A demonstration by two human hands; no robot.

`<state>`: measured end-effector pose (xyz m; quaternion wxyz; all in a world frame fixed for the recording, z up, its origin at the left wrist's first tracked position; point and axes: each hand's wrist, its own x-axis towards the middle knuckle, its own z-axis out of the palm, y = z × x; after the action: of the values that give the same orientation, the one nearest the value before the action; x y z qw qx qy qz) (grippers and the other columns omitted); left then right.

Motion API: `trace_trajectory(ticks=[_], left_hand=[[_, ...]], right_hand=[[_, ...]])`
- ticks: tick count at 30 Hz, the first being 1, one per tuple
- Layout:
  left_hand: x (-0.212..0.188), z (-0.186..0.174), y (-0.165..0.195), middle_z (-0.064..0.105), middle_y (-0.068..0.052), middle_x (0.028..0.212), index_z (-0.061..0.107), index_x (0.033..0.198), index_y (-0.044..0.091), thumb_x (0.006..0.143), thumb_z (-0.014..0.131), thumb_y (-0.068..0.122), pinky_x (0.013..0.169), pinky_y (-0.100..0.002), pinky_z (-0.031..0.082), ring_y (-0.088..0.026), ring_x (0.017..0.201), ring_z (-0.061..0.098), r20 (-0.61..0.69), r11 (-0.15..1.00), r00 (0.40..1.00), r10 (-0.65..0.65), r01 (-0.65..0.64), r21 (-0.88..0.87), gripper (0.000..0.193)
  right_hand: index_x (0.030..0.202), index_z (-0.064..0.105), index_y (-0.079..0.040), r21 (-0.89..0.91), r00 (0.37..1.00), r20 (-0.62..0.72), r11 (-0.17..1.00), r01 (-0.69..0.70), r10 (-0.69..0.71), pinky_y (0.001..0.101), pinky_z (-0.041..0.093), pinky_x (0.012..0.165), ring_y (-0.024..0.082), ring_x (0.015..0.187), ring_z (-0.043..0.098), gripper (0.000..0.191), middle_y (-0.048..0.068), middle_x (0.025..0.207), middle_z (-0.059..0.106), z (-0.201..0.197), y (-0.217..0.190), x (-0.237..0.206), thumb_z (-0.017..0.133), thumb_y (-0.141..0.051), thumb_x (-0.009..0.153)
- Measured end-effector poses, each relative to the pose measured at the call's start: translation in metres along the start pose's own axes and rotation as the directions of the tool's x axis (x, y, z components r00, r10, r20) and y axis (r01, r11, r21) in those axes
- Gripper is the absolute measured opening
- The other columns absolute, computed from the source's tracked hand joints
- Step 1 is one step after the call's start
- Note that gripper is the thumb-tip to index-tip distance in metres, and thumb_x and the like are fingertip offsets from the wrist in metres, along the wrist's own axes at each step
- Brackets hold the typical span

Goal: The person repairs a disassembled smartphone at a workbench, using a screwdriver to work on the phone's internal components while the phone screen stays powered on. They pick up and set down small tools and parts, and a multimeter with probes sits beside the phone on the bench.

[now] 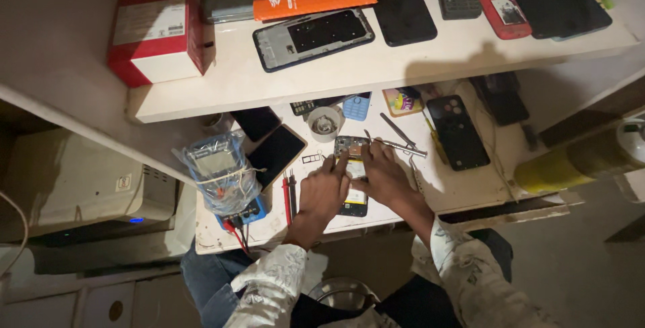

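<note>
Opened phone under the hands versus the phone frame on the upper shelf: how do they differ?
The opened phone lies on the lower worktable, lengthwise away from the person; the phone frame lies crosswise on the upper shelf. The left hand and right hand rest on the opened phone; the phone frame lies untouched. Both lie flat with their insides exposed.
</note>
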<state>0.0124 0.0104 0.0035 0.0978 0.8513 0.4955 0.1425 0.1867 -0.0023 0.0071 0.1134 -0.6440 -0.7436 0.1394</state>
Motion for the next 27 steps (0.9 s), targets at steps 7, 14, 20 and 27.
trace_trajectory(ticks=[7,14,20,27], left_hand=[[0.001,-0.001,0.0,0.065,-0.015,0.125,0.046,0.151,0.014,0.095,0.058,0.029,0.062,-0.042,0.06,-0.033,0.076,0.074,0.062,0.999,0.997,-0.04,0.039,0.017,0.059],[-0.003,0.007,-0.002,0.066,-0.015,0.127,0.051,0.146,0.012,0.094,0.06,0.028,0.063,-0.041,0.06,-0.034,0.077,0.074,-0.071,0.999,0.997,0.003,0.0,0.04,0.055],[-0.005,0.009,-0.001,0.065,-0.013,0.127,0.051,0.147,0.012,0.091,0.06,0.026,0.066,-0.045,0.059,-0.034,0.076,0.073,-0.09,0.998,0.995,-0.037,0.033,-0.052,0.058],[-0.011,0.013,0.0,0.066,-0.015,0.128,0.052,0.142,0.002,0.094,0.061,0.024,0.065,-0.044,0.059,-0.035,0.075,0.073,-0.162,0.997,0.986,-0.036,0.025,-0.069,0.053]], right_hand=[[0.143,0.039,0.006,-0.016,1.0,0.015,1.0,-0.024,0.024,0.0507,0.044,0.105,0.048,0.137,0.037,0.093,0.026,0.142,0.042,-0.001,-0.003,0.0,0.086,-0.038,0.075],[0.144,0.039,0.006,0.003,1.0,0.001,1.0,-0.028,0.028,0.0515,0.043,0.104,0.049,0.135,0.038,0.093,0.028,0.146,0.039,0.003,-0.001,0.0,0.085,-0.037,0.076],[0.139,0.045,0.007,-0.024,0.995,-0.086,0.998,0.05,-0.052,0.0524,0.041,0.108,0.049,0.132,0.042,0.088,0.027,0.14,0.045,0.004,-0.002,0.001,0.086,-0.038,0.074],[0.132,0.048,0.011,-0.031,0.991,-0.107,0.996,0.078,-0.081,0.0532,0.042,0.103,0.052,0.127,0.044,0.088,0.032,0.136,0.045,-0.001,-0.007,0.008,0.09,-0.034,0.068]])
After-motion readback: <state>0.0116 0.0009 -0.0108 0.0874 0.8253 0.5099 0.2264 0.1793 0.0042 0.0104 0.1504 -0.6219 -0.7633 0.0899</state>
